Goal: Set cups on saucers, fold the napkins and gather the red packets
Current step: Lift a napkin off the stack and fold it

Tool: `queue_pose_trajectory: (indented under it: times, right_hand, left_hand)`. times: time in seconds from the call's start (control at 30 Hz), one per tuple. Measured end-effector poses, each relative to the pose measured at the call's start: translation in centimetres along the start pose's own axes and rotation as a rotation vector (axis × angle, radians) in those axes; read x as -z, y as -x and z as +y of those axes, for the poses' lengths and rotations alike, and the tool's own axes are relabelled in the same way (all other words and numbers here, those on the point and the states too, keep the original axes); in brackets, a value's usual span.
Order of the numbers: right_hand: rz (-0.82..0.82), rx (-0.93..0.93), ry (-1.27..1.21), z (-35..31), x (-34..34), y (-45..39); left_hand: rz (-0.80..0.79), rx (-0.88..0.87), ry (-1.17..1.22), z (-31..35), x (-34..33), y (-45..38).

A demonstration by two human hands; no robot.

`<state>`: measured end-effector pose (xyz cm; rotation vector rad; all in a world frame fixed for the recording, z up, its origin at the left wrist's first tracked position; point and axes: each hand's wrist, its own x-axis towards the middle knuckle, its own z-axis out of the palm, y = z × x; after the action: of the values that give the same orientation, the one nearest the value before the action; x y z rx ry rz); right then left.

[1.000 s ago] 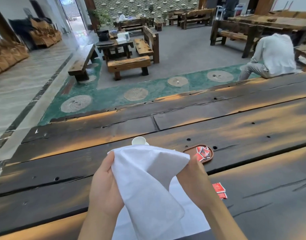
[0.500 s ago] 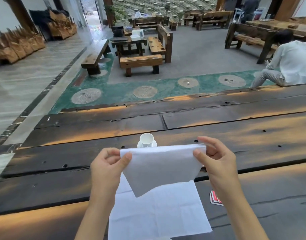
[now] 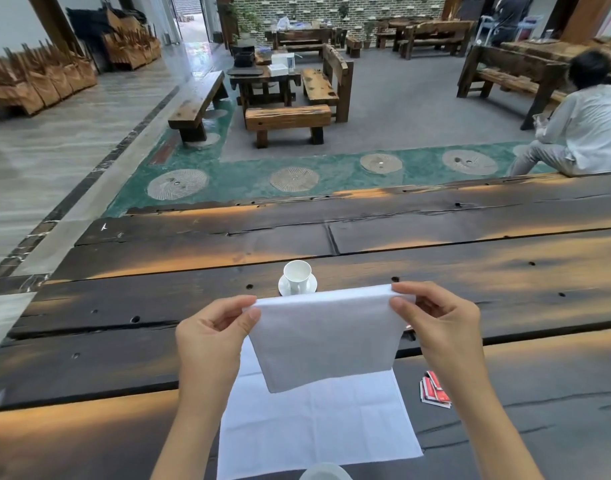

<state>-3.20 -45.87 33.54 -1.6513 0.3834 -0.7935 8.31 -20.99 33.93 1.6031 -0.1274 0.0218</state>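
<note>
I hold a white napkin (image 3: 323, 336) up in front of me, folded over so it hangs down. My left hand (image 3: 210, 337) pinches its top left corner and my right hand (image 3: 435, 323) pinches its top right corner. Under it a second white napkin (image 3: 317, 427) lies spread flat on the dark wooden table (image 3: 158, 306). Behind the held napkin a white cup (image 3: 297, 273) stands upright on a white saucer (image 3: 286, 289). A few red packets (image 3: 433, 391) lie on the table beside my right wrist. The small tray is hidden behind my right hand and the napkin.
A white rounded rim (image 3: 324, 472) shows at the bottom edge. A person in white (image 3: 588, 129) sits at the table's far right edge. Wooden benches (image 3: 288, 121) and tables stand on the floor beyond.
A second ago the napkin hung loose and crumpled between my hands; it is now folded over and stretched straight by its top corners. My view has tilted, bringing the cup and saucer into sight.
</note>
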Motion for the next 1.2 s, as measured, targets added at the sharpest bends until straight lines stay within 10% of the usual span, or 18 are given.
queue_pose_trajectory:
  times: [0.47,0.83,1.07,1.2]
  right_hand:
    - [0.058,0.265,0.474,0.9,-1.6,0.7]
    - [-0.044,0.076,0.061,-1.4,-2.0,-0.7]
    - [-0.374,-0.469,-0.250,1.1,-0.8,-0.7]
    - [-0.326,-0.663,-0.182,5.3,-1.3,3.8]
  left_hand:
    - [0.034,-0.181,-0.280,-0.8,0.4,0.9]
    - [0.025,-0.268,-0.140,1.3,0.6,-1.1]
    - [-0.405,0.335,0.161,-2.8,1.9,-1.7]
    - [-0.272,0.574,0.135,-8.4,2.2,1.7]
